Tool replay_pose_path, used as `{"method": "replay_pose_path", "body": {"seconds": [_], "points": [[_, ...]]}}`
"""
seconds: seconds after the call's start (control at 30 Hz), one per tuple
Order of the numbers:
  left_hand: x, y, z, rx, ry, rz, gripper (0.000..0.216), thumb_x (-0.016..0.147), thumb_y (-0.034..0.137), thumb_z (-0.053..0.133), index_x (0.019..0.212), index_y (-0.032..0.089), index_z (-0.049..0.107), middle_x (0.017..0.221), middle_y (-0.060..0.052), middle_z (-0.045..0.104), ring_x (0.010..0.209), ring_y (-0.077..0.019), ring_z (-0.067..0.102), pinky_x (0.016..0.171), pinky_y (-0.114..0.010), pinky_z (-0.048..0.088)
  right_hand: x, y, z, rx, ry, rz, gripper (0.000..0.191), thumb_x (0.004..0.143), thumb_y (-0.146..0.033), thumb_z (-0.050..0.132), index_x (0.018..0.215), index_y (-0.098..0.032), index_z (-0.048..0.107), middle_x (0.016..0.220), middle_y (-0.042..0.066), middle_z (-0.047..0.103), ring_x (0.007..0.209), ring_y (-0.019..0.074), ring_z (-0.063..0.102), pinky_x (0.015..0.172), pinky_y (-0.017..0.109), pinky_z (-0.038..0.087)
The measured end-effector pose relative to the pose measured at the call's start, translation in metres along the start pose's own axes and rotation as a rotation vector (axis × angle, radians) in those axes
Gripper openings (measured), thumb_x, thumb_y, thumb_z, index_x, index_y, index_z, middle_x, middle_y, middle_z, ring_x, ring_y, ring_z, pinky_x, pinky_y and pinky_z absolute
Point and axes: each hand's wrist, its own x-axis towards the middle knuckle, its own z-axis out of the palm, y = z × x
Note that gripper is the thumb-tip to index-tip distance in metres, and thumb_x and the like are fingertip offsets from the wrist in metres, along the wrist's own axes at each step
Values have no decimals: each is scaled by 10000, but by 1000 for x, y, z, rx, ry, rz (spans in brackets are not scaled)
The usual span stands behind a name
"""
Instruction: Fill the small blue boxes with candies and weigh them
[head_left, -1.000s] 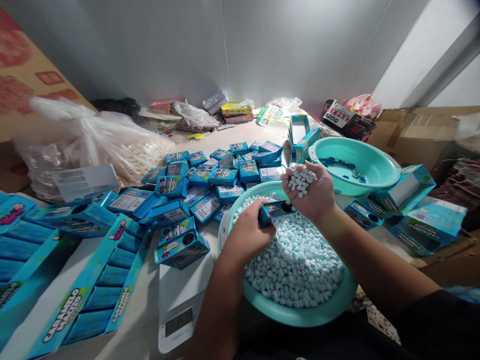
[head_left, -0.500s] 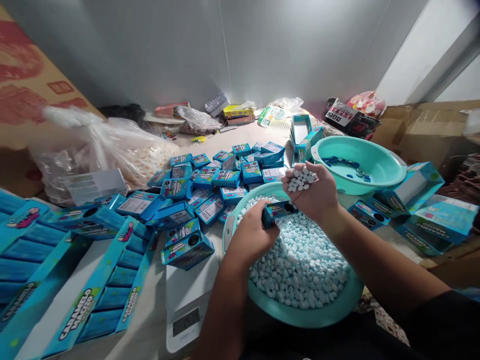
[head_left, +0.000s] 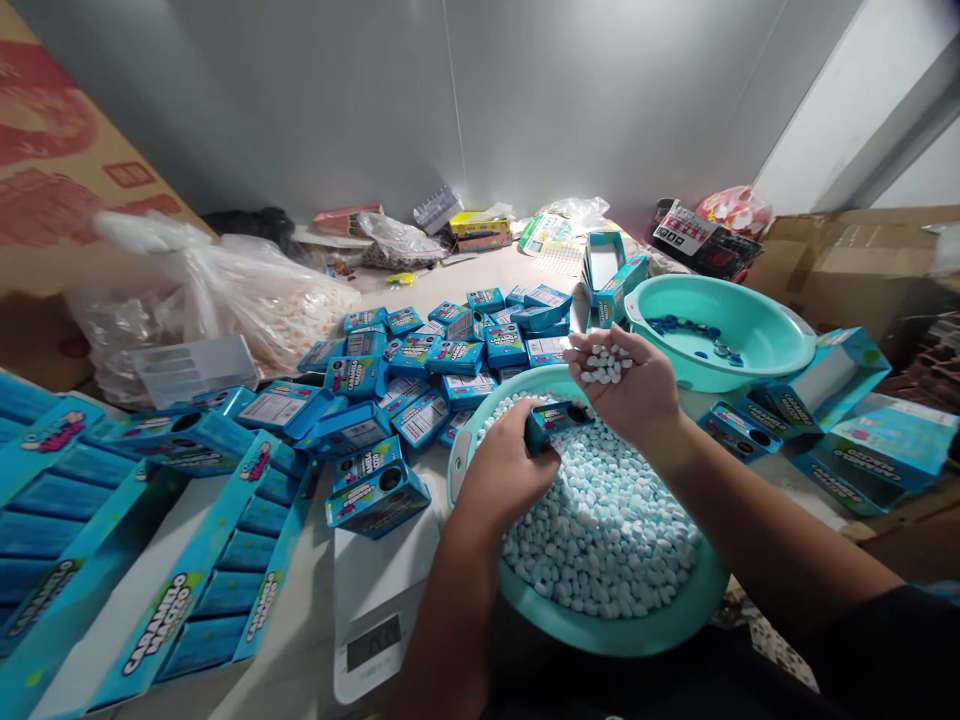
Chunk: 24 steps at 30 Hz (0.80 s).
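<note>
My left hand [head_left: 511, 462] is closed round a small blue candy box [head_left: 556, 418], held tilted above a green basin [head_left: 600, 640] full of pale blue candies [head_left: 600, 530]. Palm up, my right hand [head_left: 637, 385] cups a small heap of the same candies [head_left: 606, 364] just above and to the right of that box. Left of the basin, two blue candy boxes [head_left: 379, 490] rest on a white digital scale [head_left: 382, 580]. A pile of such boxes [head_left: 454, 357] spreads behind the basin.
Trays of blue boxes [head_left: 202, 570] fill the left side. A second green basin [head_left: 765, 310] with blue bits stands back right, beside blue cartons [head_left: 885, 450]. A knotted plastic bag [head_left: 225, 290] lies back left. A grey wall [head_left: 337, 100] closes off the back.
The heap in my right palm has become smaller. Both hands and the box have barely shifted.
</note>
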Motion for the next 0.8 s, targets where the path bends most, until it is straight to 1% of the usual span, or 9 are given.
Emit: {"method": "replay_pose_path", "body": {"seconds": [0.17,0.27,0.33,0.5,0.67,0.73,0.8], "points": [[-2,2,-2,-4,-11,19,452,760,168,612,1209,217,610,1163,-55,698,1069,-238,649,967,-371,500,-4,-2,6,14,5,60,173,822,-361,653,729,-224,704,802,23,736,895,169,726,914,338,590],[-2,3,-3,-12,-20,24,402,759,161,596,1155,224,620,1113,-41,699,1022,-229,647,918,-356,503,-5,-3,7,-2,21,93,148,813,-367,661,776,-236,719,833,19,761,868,174,732,916,347,594],[-2,3,-3,-18,-15,15,396,761,166,591,1152,227,616,1087,-33,697,986,-222,646,891,-350,501,-5,-3,7,-15,9,95,168,823,-392,654,789,-242,722,847,20,772,856,181,734,927,366,592],[-1,3,-1,-17,2,-25,380,749,164,589,1123,232,611,1032,-19,689,930,-210,637,841,-339,493,-5,-2,7,-44,-75,81,239,849,-469,635,820,-257,742,843,12,779,833,184,734,928,379,585],[0,4,-1,-15,28,-32,360,734,144,601,1082,231,627,981,-8,691,891,-193,637,817,-312,484,-8,-3,9,-120,-165,70,348,894,-575,580,841,-268,735,850,19,779,890,210,736,993,441,551],[0,4,-2,-27,44,-31,351,730,139,610,1068,231,631,937,2,691,848,-183,636,784,-297,482,-10,-3,11,-154,-192,63,388,896,-613,568,838,-265,729,860,25,782,908,221,741,1001,458,544],[0,4,-2,-41,80,-44,336,726,138,626,1049,230,634,885,14,689,793,-172,629,737,-282,476,-11,-3,12,-180,-233,31,396,907,-618,558,894,-265,735,888,27,789,927,227,746,1009,464,538]]}}
